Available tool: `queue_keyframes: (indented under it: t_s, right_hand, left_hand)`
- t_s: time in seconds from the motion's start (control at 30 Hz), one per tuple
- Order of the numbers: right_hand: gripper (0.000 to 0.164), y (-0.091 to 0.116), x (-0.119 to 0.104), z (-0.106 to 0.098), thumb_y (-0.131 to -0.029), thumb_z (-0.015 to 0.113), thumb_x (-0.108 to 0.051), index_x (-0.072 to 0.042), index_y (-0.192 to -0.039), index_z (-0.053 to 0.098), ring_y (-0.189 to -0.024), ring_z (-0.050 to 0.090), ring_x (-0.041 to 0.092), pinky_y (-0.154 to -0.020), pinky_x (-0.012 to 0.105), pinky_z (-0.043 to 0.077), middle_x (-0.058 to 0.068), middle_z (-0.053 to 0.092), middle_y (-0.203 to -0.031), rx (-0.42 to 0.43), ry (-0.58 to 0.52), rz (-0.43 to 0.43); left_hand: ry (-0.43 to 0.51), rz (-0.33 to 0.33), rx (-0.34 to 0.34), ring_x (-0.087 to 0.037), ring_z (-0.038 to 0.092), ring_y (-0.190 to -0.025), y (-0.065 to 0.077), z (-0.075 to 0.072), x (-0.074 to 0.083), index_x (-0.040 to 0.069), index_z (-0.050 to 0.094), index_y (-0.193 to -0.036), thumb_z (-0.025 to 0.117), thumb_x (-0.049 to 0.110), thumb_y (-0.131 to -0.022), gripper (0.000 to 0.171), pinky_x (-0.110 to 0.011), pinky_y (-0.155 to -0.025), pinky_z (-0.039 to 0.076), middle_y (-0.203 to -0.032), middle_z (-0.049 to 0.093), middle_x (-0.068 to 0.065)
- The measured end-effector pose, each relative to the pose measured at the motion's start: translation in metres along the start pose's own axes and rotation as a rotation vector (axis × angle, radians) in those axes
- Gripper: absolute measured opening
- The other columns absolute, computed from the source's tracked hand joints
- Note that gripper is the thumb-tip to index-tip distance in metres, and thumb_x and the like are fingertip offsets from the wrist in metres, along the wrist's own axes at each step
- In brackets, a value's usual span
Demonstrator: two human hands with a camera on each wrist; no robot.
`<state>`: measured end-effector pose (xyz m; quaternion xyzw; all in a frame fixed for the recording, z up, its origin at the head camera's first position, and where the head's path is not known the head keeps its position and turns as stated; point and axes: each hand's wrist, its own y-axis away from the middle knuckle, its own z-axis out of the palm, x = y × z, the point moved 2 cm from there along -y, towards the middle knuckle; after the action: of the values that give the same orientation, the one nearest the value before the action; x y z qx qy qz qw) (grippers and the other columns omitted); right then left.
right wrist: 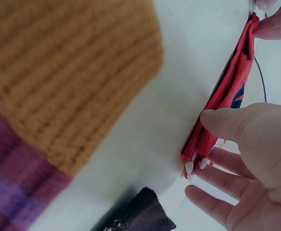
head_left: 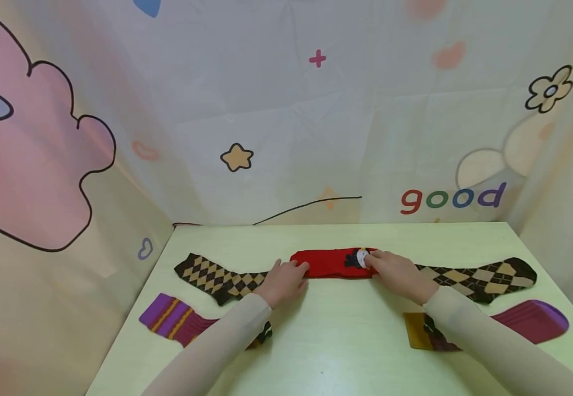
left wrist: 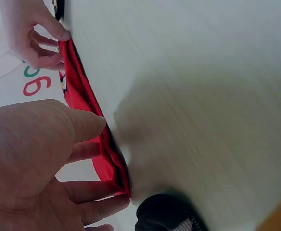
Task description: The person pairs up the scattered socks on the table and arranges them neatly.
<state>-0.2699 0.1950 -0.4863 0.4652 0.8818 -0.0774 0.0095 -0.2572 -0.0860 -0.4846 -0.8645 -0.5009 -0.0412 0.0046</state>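
A flat, folded red cloth with a black-and-white cartoon figure near its right end lies toward the back of the table. My left hand holds its left end; in the left wrist view the thumb is at the near edge and fingers reach behind the cloth. At the other end my right hand grips the cloth, thumb in front and fingers behind. Beside the left hand lies a brown-and-tan argyle sock. A matching argyle sock extends from beside the right hand.
A purple sock with yellow stripes lies front left, partly under the left sleeve. Front right, the right sleeve covers the middle of a maroon-and-purple sock with a mustard cuff. A printed curtain hangs behind the table.
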Motion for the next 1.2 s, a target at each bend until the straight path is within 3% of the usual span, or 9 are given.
queue_keyframes:
  t_s: [0.2, 0.67, 0.9, 1.03, 1.1, 1.2]
  right_hand:
    - [0.021, -0.007, 0.009, 0.003, -0.087, 0.083, -0.009, -0.012, -0.101, 0.068, -0.092, 0.064, 0.028, -0.081, 0.047, 0.06, 0.011, 0.062, -0.103, 0.025, -0.023, -0.002]
    - [0.021, -0.018, 0.019, 0.0, -0.09, 0.08, -0.01, -0.01, -0.107, 0.068, -0.097, 0.064, 0.031, -0.085, 0.05, 0.059, 0.015, 0.065, -0.108, -0.043, -0.062, 0.043]
    - [0.023, -0.025, 0.023, 0.004, -0.088, 0.081, -0.009, -0.008, -0.098, 0.06, -0.088, 0.064, 0.028, -0.074, 0.046, 0.06, 0.013, 0.065, -0.099, 0.035, -0.03, 0.016]
    - [0.021, -0.028, 0.022, 0.001, -0.089, 0.08, -0.008, -0.006, -0.096, 0.06, -0.088, 0.064, 0.029, -0.075, 0.047, 0.06, 0.014, 0.066, -0.098, 0.054, -0.017, 0.014]
    - [0.02, -0.03, 0.022, 0.0, -0.089, 0.079, -0.008, -0.006, -0.094, 0.06, -0.087, 0.064, 0.029, -0.075, 0.047, 0.06, 0.014, 0.066, -0.096, 0.052, -0.009, 0.013]
    - [0.018, -0.034, 0.023, -0.002, -0.089, 0.079, -0.008, -0.006, -0.093, 0.062, -0.089, 0.064, 0.03, -0.079, 0.048, 0.06, 0.014, 0.067, -0.098, 0.03, -0.016, 0.03]
  left_hand:
    - [-0.022, -0.018, -0.014, -0.023, 0.064, -0.093, -0.007, -0.003, 0.001, 0.014, 0.059, -0.11, 0.065, 0.025, -0.101, 0.015, -0.059, -0.111, 0.039, -0.094, 0.064, -0.004]
    - [-0.053, -0.066, -0.063, -0.022, 0.062, -0.105, -0.03, 0.0, -0.006, 0.014, 0.065, -0.114, 0.066, 0.027, -0.101, 0.019, -0.053, -0.118, 0.033, -0.105, 0.069, -0.003]
    - [-0.093, -0.094, -0.069, -0.026, 0.055, -0.132, -0.036, -0.003, -0.006, 0.013, 0.068, -0.123, 0.065, 0.027, -0.101, 0.027, -0.055, -0.119, 0.032, -0.136, 0.063, -0.008]
    - [-0.118, -0.099, -0.05, -0.024, 0.064, -0.113, -0.041, -0.003, -0.007, 0.012, 0.07, -0.12, 0.065, 0.027, -0.101, 0.025, -0.054, -0.115, 0.038, -0.129, 0.061, -0.007]
    - [-0.131, -0.102, -0.044, -0.022, 0.065, -0.098, -0.042, -0.004, -0.006, 0.012, 0.071, -0.118, 0.065, 0.027, -0.101, 0.024, -0.05, -0.111, 0.042, -0.119, 0.06, -0.005]
    - [-0.146, -0.11, -0.039, -0.022, 0.064, -0.089, -0.045, -0.005, -0.006, 0.011, 0.071, -0.117, 0.065, 0.029, -0.101, 0.024, -0.048, -0.106, 0.044, -0.115, 0.057, -0.005]
